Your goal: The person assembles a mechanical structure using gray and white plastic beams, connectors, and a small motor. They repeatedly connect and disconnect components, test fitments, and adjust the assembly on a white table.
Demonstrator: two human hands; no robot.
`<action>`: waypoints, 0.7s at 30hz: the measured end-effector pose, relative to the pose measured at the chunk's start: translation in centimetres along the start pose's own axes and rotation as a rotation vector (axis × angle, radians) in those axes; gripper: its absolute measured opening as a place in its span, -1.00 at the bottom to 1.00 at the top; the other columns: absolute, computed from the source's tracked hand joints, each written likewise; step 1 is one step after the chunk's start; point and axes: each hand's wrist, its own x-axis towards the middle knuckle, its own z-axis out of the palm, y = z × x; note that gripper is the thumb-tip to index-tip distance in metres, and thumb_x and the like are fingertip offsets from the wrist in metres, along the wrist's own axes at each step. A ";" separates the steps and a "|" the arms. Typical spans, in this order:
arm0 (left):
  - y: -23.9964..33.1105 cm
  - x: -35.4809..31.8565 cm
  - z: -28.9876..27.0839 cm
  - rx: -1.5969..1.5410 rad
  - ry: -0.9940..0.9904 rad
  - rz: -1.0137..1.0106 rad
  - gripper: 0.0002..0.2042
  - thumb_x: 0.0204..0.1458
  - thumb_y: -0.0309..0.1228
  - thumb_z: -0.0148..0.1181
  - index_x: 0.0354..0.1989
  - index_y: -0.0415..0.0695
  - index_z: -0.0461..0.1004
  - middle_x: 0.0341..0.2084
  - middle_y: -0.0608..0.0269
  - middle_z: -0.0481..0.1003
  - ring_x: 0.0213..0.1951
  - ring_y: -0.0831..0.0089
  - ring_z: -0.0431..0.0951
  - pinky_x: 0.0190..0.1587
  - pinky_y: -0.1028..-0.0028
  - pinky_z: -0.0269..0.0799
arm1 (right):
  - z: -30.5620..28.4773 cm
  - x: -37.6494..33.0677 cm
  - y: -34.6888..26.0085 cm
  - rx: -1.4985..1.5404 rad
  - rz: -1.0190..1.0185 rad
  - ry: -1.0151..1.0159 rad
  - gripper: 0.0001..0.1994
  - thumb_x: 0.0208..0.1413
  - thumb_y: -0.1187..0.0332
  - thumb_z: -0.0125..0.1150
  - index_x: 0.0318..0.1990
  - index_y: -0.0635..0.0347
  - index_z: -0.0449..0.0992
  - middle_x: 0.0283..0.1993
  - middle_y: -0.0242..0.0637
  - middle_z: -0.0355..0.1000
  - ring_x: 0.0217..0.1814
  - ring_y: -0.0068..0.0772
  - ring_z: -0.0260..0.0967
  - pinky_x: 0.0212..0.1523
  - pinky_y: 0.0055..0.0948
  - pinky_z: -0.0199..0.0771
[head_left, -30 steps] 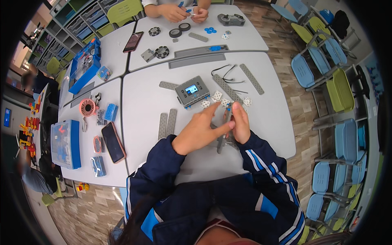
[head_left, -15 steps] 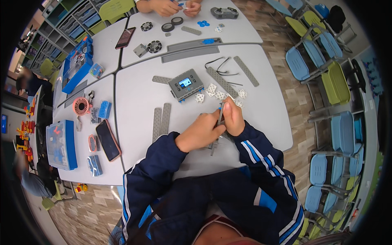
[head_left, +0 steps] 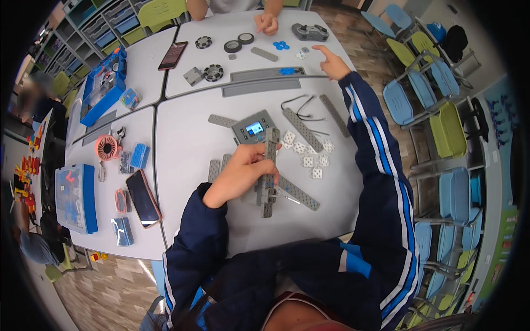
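Observation:
My left hand [head_left: 243, 175] is closed around a grey assembly of perforated plastic beams [head_left: 269, 190], held upright over the near table. A thin metal shaft [head_left: 290, 199] sticks out of its side, and a long grey beam [head_left: 300, 193] slants to the right beside it. Stretched far forward, my right hand [head_left: 333, 63] has its index finger extended and holds nothing visible. It is nearest to a small white connector [head_left: 301, 55] and a small grey piece [head_left: 305, 49]. Just beyond my left hand lies a grey controller box with a lit screen [head_left: 253, 127]. Several white connectors [head_left: 308, 161] are scattered to its right.
Opposite, a person's hand [head_left: 266, 24] rests near black wheels [head_left: 232, 47], blue pieces [head_left: 281, 45] and a gamepad [head_left: 309, 32]. Black cables [head_left: 298, 107] and loose beams [head_left: 334, 116] lie ahead. A phone [head_left: 143, 198], pink fan [head_left: 107, 148] and blue case [head_left: 76, 198] are at left.
My right hand has left the beam assembly and reached forward to the far table. My left hand keeps the assembly, now turned more upright. The other person's hands have moved apart.

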 end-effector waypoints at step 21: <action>0.7 -0.3 -3.0 -0.024 0.112 -0.046 -0.47 -0.05 -0.65 -0.01 0.21 -0.41 0.35 -0.53 0.21 0.54 -0.44 0.55 0.51 -0.27 0.56 0.40 | 4.4 13.1 5.5 -0.397 0.048 -0.111 -0.37 0.04 0.55 -0.08 0.23 -0.45 0.19 -0.02 0.18 0.48 0.07 0.17 0.47 0.05 -0.12 0.43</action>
